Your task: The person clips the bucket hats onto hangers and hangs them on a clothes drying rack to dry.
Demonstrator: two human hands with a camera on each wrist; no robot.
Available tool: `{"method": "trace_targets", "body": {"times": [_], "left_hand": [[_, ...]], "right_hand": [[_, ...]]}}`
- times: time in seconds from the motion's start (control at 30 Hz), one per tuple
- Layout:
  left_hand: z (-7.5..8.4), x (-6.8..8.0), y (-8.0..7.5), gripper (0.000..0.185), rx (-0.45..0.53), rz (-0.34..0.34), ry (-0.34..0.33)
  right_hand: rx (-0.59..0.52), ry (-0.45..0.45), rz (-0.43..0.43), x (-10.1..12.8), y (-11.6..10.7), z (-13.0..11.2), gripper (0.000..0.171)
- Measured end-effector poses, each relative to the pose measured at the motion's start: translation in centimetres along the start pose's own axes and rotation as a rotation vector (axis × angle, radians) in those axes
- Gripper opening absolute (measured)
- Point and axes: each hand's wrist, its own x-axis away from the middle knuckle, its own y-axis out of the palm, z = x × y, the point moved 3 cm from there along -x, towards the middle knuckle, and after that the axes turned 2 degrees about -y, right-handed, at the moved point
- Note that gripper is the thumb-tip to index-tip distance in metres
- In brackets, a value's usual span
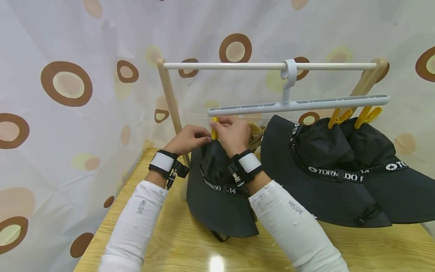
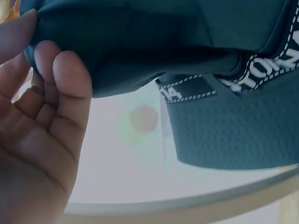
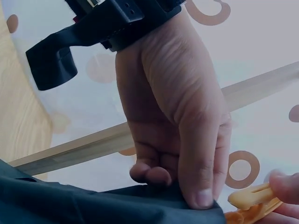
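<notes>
The left hand (image 1: 188, 139) is pinching the top of the black hat (image 1: 217, 196) with curled fingers. The right hand (image 1: 232, 134) is also gripping the hat's top edge and is touching the yellow clip (image 1: 214, 128), which hangs at the left end of the white hanger (image 1: 299, 105). The hat is hanging over the wooden table (image 1: 190, 245), left of two other black hats (image 1: 340, 173).

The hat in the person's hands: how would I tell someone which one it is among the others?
Start at the white hanger bar hooked on the wooden rack's rail. Three black bucket hats hang under it; take the black hat at its left end, above the wooden table. Unlike the two clipped hats to the right, both hands grip its crown: left hand, right hand, at a yellow clip.
</notes>
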Motion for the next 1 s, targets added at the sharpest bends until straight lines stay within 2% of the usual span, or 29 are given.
{"method": "trace_targets", "body": {"times": [0.27,0.53,0.8,1.0], "left_hand": [[-0.8,0.2,0.4,0.021,0.105,0.039,-0.024],[-1.4,0.5,0.6,0.02,0.249,0.032,0.016],[-1.5,0.6,1.1,0.024,0.302,0.08,-0.02],[-1.1,0.3,1.6,0.02,0.332,0.127,-0.059]], "right_hand": [[-0.047,-0.016,0.031,0.2,0.4,0.3,0.024],[-0.028,-0.03,0.045,0.1,0.4,0.6,0.025],[-0.045,-0.009,0.021,0.2,0.6,0.7,0.024],[-0.074,0.01,0.005,0.0,0.3,0.9,0.026]]}}
